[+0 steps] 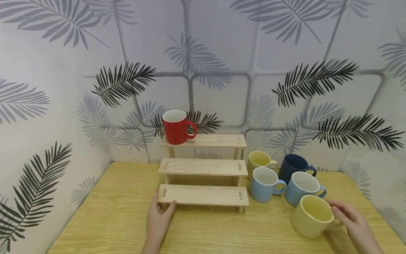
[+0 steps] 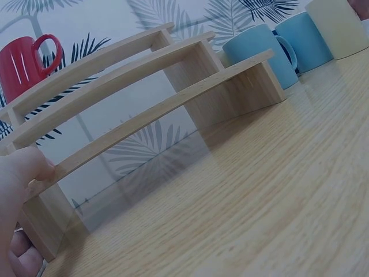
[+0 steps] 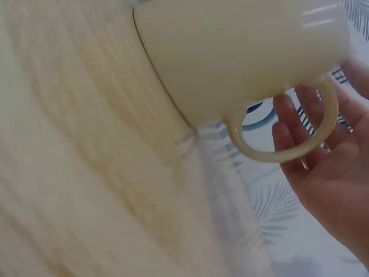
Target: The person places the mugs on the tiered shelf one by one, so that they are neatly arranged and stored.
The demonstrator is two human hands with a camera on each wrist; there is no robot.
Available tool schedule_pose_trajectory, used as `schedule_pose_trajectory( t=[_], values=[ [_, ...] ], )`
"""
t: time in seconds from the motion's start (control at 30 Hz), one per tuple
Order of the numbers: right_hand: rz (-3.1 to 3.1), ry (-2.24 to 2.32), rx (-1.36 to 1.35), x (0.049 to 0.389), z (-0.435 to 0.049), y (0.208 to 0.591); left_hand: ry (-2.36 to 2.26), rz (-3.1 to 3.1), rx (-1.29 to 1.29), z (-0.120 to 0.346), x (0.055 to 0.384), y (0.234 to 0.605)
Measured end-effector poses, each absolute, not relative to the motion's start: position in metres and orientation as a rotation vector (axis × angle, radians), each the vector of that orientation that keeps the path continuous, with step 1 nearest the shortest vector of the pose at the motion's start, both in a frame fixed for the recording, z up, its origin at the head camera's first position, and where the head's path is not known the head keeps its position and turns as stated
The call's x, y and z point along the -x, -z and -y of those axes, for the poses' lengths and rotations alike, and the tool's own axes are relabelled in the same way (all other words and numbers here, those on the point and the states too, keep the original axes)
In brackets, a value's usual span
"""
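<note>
A wooden three-tier shelf (image 1: 203,195) stands on the table. My left hand (image 1: 157,217) grips the left end of its lowest tier, thumb at the front edge and fingers round the side. On the top tier, at the left, sits a red mug (image 1: 175,130) with its handle to the right. At the right front a pale yellow mug (image 1: 306,222) stands upright on the table. My right hand (image 1: 355,220) is at its handle side, fingertips right by the rim. In the right wrist view, loosely bent fingers (image 3: 285,135) show behind the mug's handle (image 3: 282,156).
Right of the shelf stand a light blue mug (image 1: 263,187), a second light blue mug (image 1: 298,194), another yellow mug (image 1: 252,169) and a dark blue mug (image 1: 287,171), close together. A leaf-patterned wall covering (image 1: 219,102) rises behind the wooden table (image 1: 117,197).
</note>
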State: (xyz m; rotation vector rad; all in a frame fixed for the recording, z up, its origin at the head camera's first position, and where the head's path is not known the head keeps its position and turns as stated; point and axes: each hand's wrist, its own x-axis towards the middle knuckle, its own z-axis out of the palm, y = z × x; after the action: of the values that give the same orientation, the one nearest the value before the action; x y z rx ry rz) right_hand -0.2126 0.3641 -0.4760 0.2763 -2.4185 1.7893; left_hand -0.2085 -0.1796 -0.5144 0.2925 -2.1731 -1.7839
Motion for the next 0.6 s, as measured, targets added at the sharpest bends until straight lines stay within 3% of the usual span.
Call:
schedule_pose_trajectory(
  t=[0.3,0.6],
  values=[
    [1.968,-2.213,-0.425,0.212,-0.372,0.497,1.775,2.176,-0.299,0.179,0.209,0.515],
    [1.69,-2.477,-0.762,0.213,-0.379,0.514,1.774,2.167,-0.292,0.179,0.208,0.514]
  ],
)
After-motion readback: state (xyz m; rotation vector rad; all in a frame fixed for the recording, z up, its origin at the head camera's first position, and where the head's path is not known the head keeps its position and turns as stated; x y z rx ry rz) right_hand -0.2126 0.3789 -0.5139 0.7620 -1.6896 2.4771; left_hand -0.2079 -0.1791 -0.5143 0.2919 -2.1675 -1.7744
